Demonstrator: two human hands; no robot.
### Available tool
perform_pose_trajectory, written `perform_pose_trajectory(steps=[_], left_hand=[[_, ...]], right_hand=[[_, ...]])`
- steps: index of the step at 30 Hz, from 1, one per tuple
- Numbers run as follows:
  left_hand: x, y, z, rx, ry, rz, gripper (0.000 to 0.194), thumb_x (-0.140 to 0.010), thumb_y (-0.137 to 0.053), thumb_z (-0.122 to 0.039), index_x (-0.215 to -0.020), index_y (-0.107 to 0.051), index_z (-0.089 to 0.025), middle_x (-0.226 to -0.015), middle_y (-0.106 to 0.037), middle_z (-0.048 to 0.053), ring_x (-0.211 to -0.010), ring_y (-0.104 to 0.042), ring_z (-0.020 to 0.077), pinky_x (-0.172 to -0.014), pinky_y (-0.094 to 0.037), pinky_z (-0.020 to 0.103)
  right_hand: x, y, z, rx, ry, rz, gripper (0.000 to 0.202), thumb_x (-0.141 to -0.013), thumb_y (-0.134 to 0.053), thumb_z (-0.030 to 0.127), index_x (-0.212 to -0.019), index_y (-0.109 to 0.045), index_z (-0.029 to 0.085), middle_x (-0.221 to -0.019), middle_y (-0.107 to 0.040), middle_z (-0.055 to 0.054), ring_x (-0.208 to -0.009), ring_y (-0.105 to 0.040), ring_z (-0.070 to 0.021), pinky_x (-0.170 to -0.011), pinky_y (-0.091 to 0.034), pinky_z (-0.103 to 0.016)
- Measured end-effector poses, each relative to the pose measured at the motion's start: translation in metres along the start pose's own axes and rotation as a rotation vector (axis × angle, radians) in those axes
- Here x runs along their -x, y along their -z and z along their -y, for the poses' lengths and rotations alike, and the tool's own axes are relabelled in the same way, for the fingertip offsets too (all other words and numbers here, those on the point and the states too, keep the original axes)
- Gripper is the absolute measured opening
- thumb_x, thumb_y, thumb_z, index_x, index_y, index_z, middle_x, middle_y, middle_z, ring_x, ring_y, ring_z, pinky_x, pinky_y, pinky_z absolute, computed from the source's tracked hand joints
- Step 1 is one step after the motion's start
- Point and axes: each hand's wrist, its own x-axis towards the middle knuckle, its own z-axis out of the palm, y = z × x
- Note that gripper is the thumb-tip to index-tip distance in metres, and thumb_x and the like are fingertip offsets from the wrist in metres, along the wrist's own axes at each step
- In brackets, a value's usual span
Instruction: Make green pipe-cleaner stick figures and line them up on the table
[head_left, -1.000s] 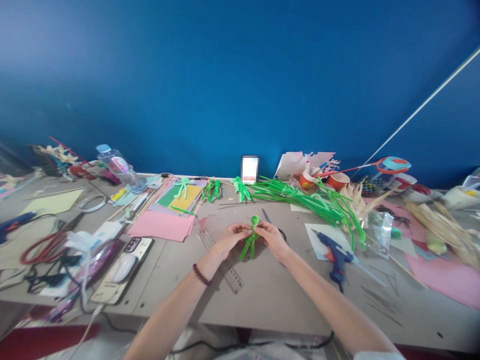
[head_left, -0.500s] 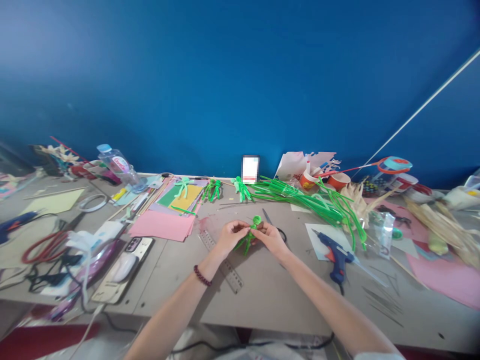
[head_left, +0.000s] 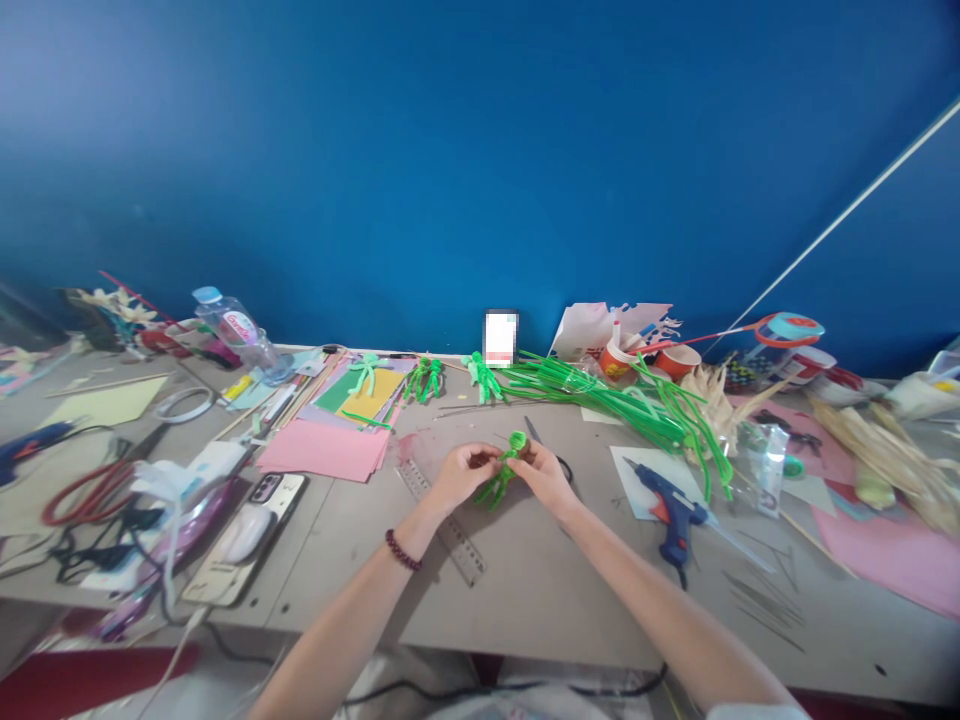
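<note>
Between my two hands is a small green pipe-cleaner figure (head_left: 517, 441), its coiled round head up and its legs hanging below. My left hand (head_left: 469, 473) pinches it from the left side at the body. On the other side, the thumb and fingers of my right hand (head_left: 547, 475) are closed on it too. Part of the body is covered by my fingertips. A clear ruler (head_left: 465, 555) lies beneath my left wrist. Scissors (head_left: 534, 430) rest just behind my right hand, partly hidden by it.
Green pipe cleaners (head_left: 622, 400) lie in a bundle at the back right. Other green figures (head_left: 425, 380) stand along the back. A blue glue gun (head_left: 671, 515) lies to the right. Pink paper (head_left: 326, 450), a phone (head_left: 247, 540) and a bottle (head_left: 236, 330) are on the left.
The figure has turned slightly between my fingers, its head shifting a little to the right, and more of its legs show. Both hands keep almost the same place.
</note>
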Motion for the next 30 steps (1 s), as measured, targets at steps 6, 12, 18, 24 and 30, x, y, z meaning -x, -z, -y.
perform_pose_trajectory(steps=[6, 12, 18, 24, 30], left_hand=[[0.000, 0.006, -0.008, -0.229, -0.141, 0.020, 0.012, -0.065, -0.072, -0.026, -0.072, -0.073, -0.016, -0.078, -0.070, 0.008, -0.070, -0.060, 0.0181, -0.066, -0.044, 0.028], [0.000, 0.007, -0.009, -0.260, -0.148, 0.011, 0.022, -0.073, -0.065, -0.034, -0.078, -0.073, -0.015, -0.077, -0.069, 0.007, -0.069, -0.059, 0.0174, -0.063, -0.043, 0.027], [-0.001, 0.005, -0.006, 0.104, 0.124, -0.054, 0.037, -0.069, -0.068, -0.046, -0.086, -0.071, -0.013, -0.082, -0.071, 0.008, -0.071, -0.062, 0.0169, -0.064, -0.045, 0.026], [0.001, 0.005, -0.011, 0.348, 0.256, 0.140, 0.035, -0.070, -0.068, -0.043, -0.090, -0.070, -0.013, -0.085, -0.072, 0.009, -0.073, -0.065, 0.0184, -0.067, -0.047, 0.028], [0.004, 0.002, -0.010, 0.282, 0.264, 0.164, 0.029, -0.063, -0.077, -0.033, -0.084, -0.070, -0.013, -0.079, -0.071, 0.008, -0.068, -0.063, 0.0167, -0.067, -0.048, 0.028]], right_hand=[[0.001, 0.001, 0.003, 0.008, -0.033, 0.025, 0.028, -0.055, -0.079, 0.031, -0.064, -0.055, 0.019, -0.056, -0.055, 0.005, -0.053, -0.052, -0.0109, -0.050, -0.046, -0.025], [0.001, 0.002, 0.004, -0.069, -0.078, 0.007, 0.035, -0.054, -0.081, 0.036, -0.065, -0.053, 0.018, -0.056, -0.058, 0.004, -0.053, -0.055, -0.0111, -0.053, -0.049, -0.026], [0.001, 0.005, 0.006, -0.153, -0.076, -0.025, 0.036, -0.058, -0.080, 0.039, -0.072, -0.053, 0.018, -0.063, -0.064, 0.001, -0.060, -0.063, -0.0148, -0.059, -0.052, -0.029], [-0.001, 0.005, 0.008, -0.205, -0.037, -0.099, 0.036, -0.056, -0.081, 0.038, -0.070, -0.054, 0.019, -0.064, -0.062, 0.003, -0.059, -0.062, -0.0134, -0.057, -0.054, -0.028], [-0.002, 0.007, 0.009, -0.181, -0.063, -0.129, 0.035, -0.058, -0.080, 0.038, -0.070, -0.053, 0.019, -0.060, -0.059, 0.004, -0.051, -0.056, -0.0107, -0.044, -0.045, -0.022]])
